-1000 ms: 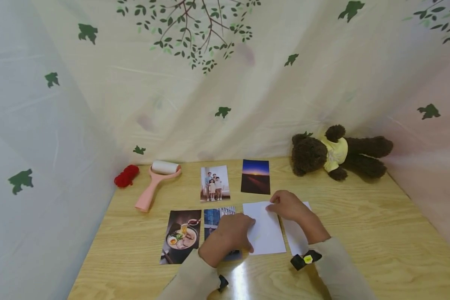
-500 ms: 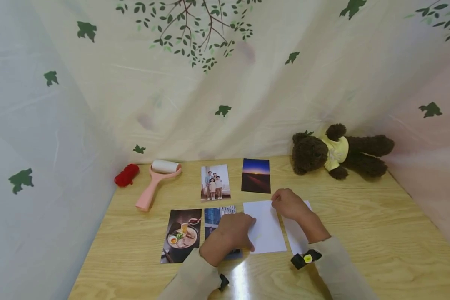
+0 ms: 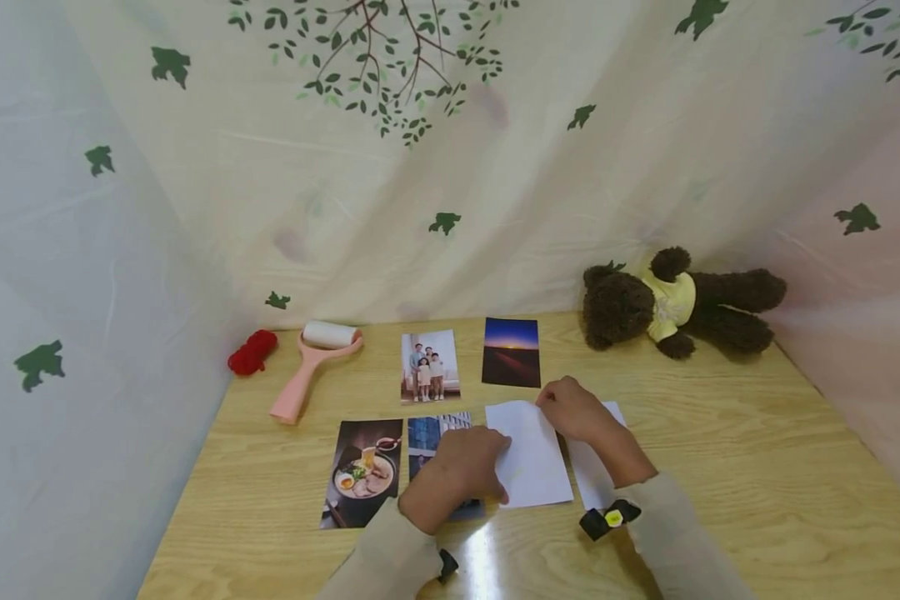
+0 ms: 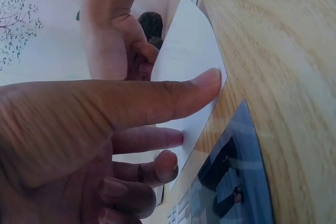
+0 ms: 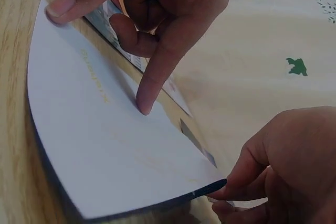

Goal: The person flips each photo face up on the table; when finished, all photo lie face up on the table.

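A photo print (image 3: 528, 458) lies white back up on the wooden table, with faint yellowish lettering on it. My left hand (image 3: 461, 467) presses its left side with straight thumb and index finger; in the left wrist view, the thumb (image 4: 173, 98) sits near one corner. At the far right corner, my right hand (image 3: 581, 412) pinches the print. The right wrist view shows that corner bent up off the table, a dark underside along the edge of the print (image 5: 105, 145). A second white sheet (image 3: 591, 479) lies partly under my right wrist. My left hand partly covers a building photo (image 3: 423, 437).
A ramen photo (image 3: 363, 475) lies at left; a family photo (image 3: 430, 367) and a sunset photo (image 3: 511, 354) lie farther back. Behind are red yarn (image 3: 252, 352), a pink lint roller (image 3: 311, 367), a brown teddy bear (image 3: 622, 308) and a hanging cloth (image 3: 345, 208).
My right hand has shifted slightly from the print's top edge to its far right corner, and the far edge now looks curved upward. The left hand stays in place.
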Tool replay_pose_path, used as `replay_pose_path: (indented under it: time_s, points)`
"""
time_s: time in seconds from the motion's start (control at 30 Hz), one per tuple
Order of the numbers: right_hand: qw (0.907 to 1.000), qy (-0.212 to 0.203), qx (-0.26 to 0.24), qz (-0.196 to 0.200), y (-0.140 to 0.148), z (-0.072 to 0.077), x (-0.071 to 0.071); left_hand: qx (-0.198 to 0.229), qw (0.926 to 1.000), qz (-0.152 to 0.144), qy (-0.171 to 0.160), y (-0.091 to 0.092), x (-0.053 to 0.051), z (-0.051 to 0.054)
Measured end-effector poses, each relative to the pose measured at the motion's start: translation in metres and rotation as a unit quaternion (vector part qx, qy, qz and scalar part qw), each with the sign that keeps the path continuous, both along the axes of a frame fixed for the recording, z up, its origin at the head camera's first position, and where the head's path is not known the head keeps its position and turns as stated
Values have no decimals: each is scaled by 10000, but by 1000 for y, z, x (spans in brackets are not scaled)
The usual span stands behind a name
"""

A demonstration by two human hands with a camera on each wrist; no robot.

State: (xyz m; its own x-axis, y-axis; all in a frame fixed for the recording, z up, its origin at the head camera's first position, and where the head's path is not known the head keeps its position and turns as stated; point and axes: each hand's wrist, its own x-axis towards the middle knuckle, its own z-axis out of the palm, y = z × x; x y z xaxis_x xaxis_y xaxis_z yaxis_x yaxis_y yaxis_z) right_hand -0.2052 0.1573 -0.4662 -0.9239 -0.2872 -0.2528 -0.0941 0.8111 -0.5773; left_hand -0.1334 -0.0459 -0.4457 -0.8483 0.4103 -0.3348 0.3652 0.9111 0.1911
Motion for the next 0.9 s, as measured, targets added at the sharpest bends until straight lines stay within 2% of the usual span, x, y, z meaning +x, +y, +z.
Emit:
replay_pose_path:
  time_s: [0.17, 0.3, 0.4, 0.5, 0.63, 0.73, 0.83, 0.9]
  points:
    - [9996, 10, -235, 154, 4, 5, 0, 47, 10000, 22, -39, 0, 0, 1]
    - [9966, 28, -817, -44, 6, 8, 2, 103, 9999, -40, -5, 0, 0, 1]
    - [9868, 26, -1608, -205, 6, 9, 2, 169, 9998, -65, -28, 0, -1, 1]
    - [9731, -133, -2297, -153, 3, 13, 4, 273, 9996, -102, -18, 1, -2, -1]
    - [9627, -479, -2662, -56, -5, 17, 5, 777, 9969, -29, -112, 3, -5, -2]
    - [9553, -680, -2876, -127, -12, 19, 4, 1606, 9868, 73, -188, 5, -10, -2]
    - [9446, -777, -3183, -215, -19, 24, 4, 2374, 9713, 89, -118, 6, -14, 0]
    - [9377, -780, -3379, -203, -21, 27, 3, 2717, 9623, 98, -41, 5, -15, 2]
